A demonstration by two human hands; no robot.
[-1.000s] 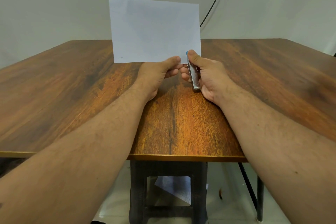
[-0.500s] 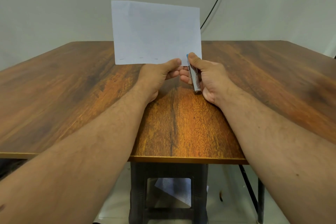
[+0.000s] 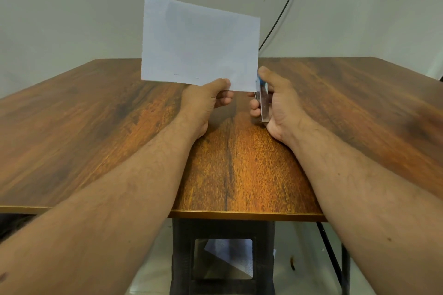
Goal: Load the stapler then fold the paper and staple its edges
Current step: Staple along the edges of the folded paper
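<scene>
Now, nearest, the right hand (image 3: pixel 278 103) is gripping the stapler (image 3: pixel 262 103) at the folded paper's (image 3: pixel 200 43) lower right corner, while the left hand (image 3: pixel 203 98) is pinching its bottom edge. Above the table (image 3: pixel 96 115), the sheet is tilting more than a moment ago; two staples already show, so another looks imminent.

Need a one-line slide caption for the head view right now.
Left hand holds the folded paper up over the table while the right hand works the stapler at its lower right corner.

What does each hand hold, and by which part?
The left hand pinches the folded paper at its bottom edge. The right hand grips the stapler around its body.
</scene>
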